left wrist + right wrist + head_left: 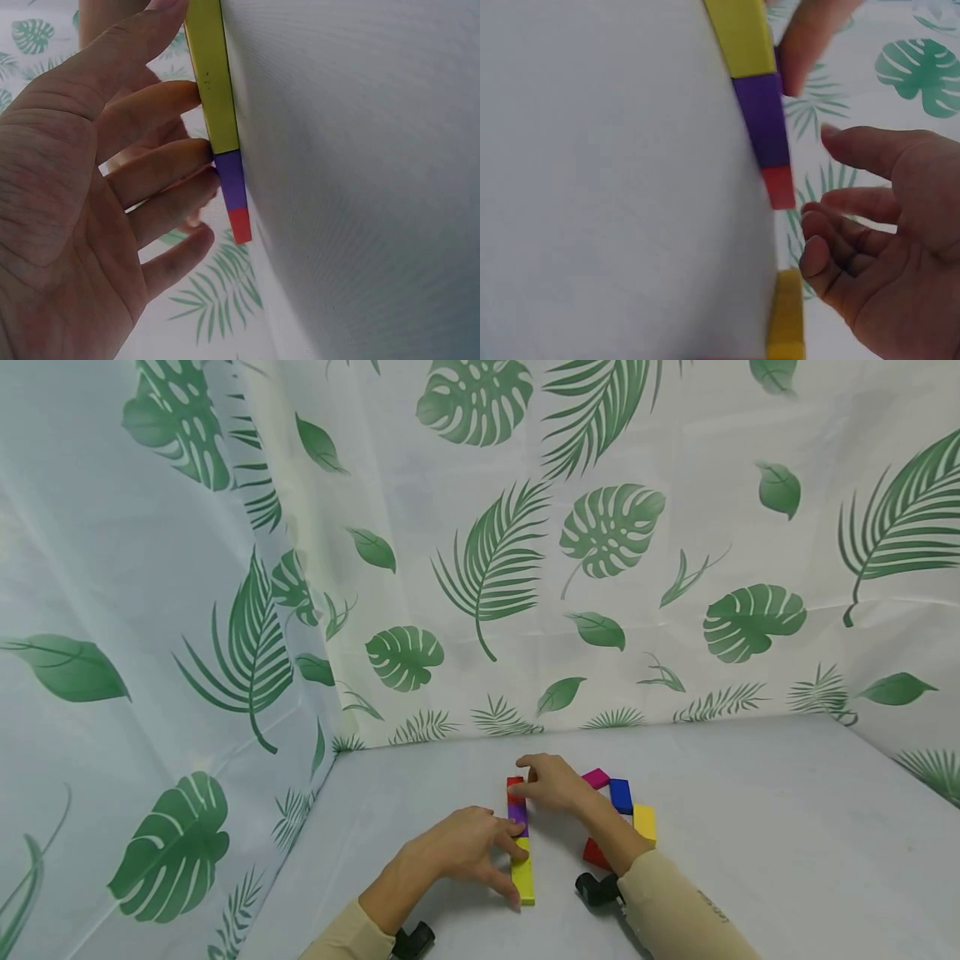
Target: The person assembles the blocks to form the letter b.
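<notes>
A straight row of blocks lies on the white table: a long yellow block (526,887) at the near end, a purple block (517,812) in the middle and a red block (513,781) at the far end. Spread along the row's left side, my left hand (471,845) touches the yellow and purple blocks with fairly straight fingertips, its thumb by the yellow block's near end. My right hand (553,783) hovers at the far red end, thumb close over it. In the right wrist view its fingers (855,247) are loosely bent around nothing.
Right of the row, partly behind the right forearm, lie a magenta block (597,777), a blue block (621,796), another yellow block (644,822) and another red block (596,855). A leaf-print curtain (487,677) borders the table's back and sides.
</notes>
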Available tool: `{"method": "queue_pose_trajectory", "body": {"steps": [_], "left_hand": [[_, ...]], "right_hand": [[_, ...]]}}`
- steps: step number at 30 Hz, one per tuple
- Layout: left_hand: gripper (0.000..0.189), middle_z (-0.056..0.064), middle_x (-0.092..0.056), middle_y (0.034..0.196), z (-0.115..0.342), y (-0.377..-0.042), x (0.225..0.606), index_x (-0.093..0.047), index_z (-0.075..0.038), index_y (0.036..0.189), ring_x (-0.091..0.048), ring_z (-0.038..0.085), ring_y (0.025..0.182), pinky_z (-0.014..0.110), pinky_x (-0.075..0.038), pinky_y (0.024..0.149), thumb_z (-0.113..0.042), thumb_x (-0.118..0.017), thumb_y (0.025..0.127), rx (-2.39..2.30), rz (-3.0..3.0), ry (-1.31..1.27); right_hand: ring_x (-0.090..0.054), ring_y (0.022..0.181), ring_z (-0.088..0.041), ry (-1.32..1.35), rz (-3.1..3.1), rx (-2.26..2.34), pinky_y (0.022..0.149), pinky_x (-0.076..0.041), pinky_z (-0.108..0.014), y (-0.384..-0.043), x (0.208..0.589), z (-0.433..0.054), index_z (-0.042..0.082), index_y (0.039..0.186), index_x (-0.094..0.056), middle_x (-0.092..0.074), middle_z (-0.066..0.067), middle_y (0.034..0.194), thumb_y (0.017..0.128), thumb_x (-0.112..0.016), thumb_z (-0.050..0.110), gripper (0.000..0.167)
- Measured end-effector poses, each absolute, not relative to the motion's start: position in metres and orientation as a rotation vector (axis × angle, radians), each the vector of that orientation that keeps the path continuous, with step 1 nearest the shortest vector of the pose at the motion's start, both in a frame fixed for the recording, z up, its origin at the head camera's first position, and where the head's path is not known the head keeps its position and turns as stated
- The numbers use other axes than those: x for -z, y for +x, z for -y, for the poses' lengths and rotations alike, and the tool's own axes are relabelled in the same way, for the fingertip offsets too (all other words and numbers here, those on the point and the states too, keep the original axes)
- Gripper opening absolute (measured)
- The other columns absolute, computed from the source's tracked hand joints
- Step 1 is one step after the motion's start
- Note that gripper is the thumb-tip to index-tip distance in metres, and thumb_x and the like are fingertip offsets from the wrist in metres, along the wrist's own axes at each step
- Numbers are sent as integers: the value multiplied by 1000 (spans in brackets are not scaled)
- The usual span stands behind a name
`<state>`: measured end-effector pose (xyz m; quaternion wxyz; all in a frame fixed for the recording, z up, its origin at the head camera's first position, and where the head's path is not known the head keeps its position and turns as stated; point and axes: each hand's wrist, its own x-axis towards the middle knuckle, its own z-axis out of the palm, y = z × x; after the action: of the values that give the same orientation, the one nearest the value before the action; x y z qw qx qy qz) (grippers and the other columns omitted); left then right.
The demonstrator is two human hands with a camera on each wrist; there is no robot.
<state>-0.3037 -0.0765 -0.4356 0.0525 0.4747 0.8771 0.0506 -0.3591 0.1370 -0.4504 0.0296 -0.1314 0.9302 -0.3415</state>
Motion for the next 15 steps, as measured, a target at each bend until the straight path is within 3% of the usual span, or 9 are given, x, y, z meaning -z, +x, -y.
{"method": "queue_pose_trajectory", "body": {"steps": [5, 15], "left_hand": [[61, -9, -64, 144, 77, -304, 435, -78, -36, 122, -61, 7, 130, 32, -49, 109, -72, -81, 73, -145, -2670, 1457], [62, -10, -64, 144, 76, -303, 434, -78, -35, 122, -61, 6, 131, 32, -49, 110, -70, -84, 72, -183, -2665, 1411]], "right_hand": [[-59, 91, -18, -499, -2876, 1123, 73, -57, -30, -358, 442, -146, 12, 141, -64, -68, -4, 105, 94, -77, 32, 52], [-59, 98, -18, -668, -2846, 1136, 77, -56, -30, -358, 435, -162, 15, 143, -63, -66, -14, 127, 94, -77, 35, 54]]}}
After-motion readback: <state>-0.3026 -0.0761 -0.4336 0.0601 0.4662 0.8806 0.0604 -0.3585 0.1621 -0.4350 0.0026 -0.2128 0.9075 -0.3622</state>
